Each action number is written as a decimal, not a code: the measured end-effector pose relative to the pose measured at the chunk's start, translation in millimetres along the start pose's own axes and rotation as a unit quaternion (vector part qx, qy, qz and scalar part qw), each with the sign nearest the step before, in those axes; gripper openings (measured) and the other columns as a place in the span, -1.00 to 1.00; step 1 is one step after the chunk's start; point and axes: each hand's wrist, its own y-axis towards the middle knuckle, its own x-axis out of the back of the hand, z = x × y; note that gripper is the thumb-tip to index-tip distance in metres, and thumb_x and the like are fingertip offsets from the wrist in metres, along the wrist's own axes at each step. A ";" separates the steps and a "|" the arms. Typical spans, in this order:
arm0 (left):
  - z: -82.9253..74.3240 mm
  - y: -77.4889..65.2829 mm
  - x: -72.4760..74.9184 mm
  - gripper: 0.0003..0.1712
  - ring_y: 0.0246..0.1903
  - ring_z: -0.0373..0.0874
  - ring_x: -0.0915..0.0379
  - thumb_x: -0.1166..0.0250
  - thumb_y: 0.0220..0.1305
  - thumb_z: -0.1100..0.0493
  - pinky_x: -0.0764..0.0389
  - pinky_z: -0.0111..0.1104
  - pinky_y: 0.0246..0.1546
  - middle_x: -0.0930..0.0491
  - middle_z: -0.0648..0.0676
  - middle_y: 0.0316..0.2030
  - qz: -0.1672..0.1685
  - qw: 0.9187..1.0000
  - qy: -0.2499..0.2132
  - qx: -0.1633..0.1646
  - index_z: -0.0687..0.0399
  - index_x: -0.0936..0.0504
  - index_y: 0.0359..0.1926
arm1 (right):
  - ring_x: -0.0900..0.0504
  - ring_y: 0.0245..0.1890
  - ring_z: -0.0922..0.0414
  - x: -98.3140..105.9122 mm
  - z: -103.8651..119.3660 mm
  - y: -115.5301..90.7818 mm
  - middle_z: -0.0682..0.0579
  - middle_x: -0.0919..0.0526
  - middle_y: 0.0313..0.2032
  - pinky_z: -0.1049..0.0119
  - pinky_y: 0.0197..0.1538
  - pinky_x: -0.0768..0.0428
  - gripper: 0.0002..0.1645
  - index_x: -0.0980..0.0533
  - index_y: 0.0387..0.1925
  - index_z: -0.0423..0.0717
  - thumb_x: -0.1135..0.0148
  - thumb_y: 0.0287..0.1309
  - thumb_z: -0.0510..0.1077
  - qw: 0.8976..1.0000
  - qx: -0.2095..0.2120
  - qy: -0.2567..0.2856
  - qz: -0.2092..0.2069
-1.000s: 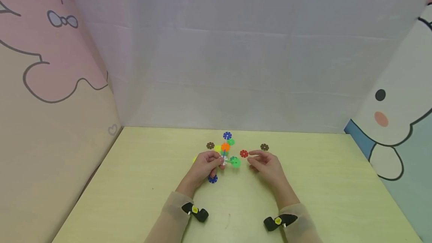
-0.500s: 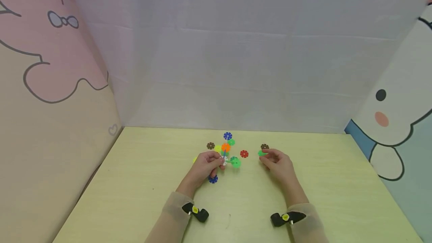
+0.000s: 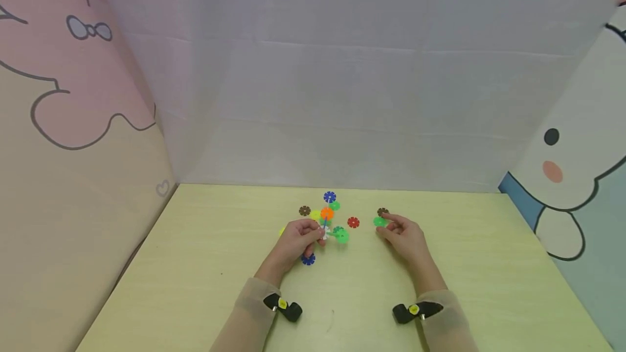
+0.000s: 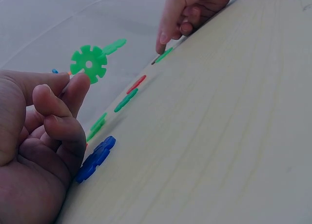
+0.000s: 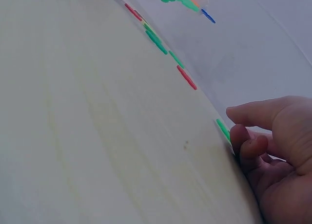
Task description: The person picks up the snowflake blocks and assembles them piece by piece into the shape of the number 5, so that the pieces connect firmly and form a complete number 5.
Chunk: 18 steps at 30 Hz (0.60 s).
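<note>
Left hand (image 3: 299,237) pinches joined discs (image 3: 342,236); right hand (image 3: 405,238) near green disc (image 3: 379,221).

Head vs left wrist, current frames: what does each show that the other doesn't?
Head only: pink cartoon print on the left wall, white cartoon print on the right wall, yellow notched plastic disc, beige left sleeve with its black wrist camera.

Left wrist only: palm side of the left hand, and the red notched plastic disc nearly edge-on; head sees its face.

Both: that red disc, both hands including the right hand, dark blue notched plastic disc, pale wood tabletop.
</note>
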 end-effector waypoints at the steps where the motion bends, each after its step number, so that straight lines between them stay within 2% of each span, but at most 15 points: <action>1: 0.0 0.0 0.1 -0.85 -0.69 -0.25 -0.32 -0.33 0.60 0.23 -0.38 -0.48 -0.63 -0.78 0.09 -0.38 0.001 1.000 0.000 0.000 0.21 -0.66 -0.18 | -0.51 -0.38 0.19 0.2 -0.4 0.1 0.01 -0.63 -0.29 0.43 -0.35 -0.48 -0.46 -0.66 0.29 -0.26 -0.51 0.34 -0.18 1.000 0.000 -0.002 0.000; 11: -1.1 0.0 0.9 -0.85 -0.69 -0.26 -0.31 -0.33 0.60 0.22 -0.39 -0.48 -0.63 -0.78 0.09 -0.38 0.003 1.000 0.004 0.000 0.21 -0.66 -0.19 | -0.54 -0.34 0.13 -2.1 -1.2 -1.5 0.04 -0.65 -0.30 0.39 -0.29 -0.51 -0.59 -0.77 0.03 -0.23 -0.66 0.17 -0.17 1.000 -0.010 -0.011 0.002; 18: -0.1 -0.1 0.8 -0.85 -0.70 -0.26 -0.31 -0.33 0.59 0.23 -0.38 -0.48 -0.64 -0.78 0.10 -0.38 0.004 1.000 -0.001 -0.004 0.21 -0.66 -0.20 | -0.52 -0.33 0.14 -1.0 0.9 -3.2 0.03 -0.66 -0.29 0.40 -0.29 -0.49 -0.55 -0.77 0.07 -0.24 -0.67 0.16 -0.17 1.000 -0.011 -0.019 0.019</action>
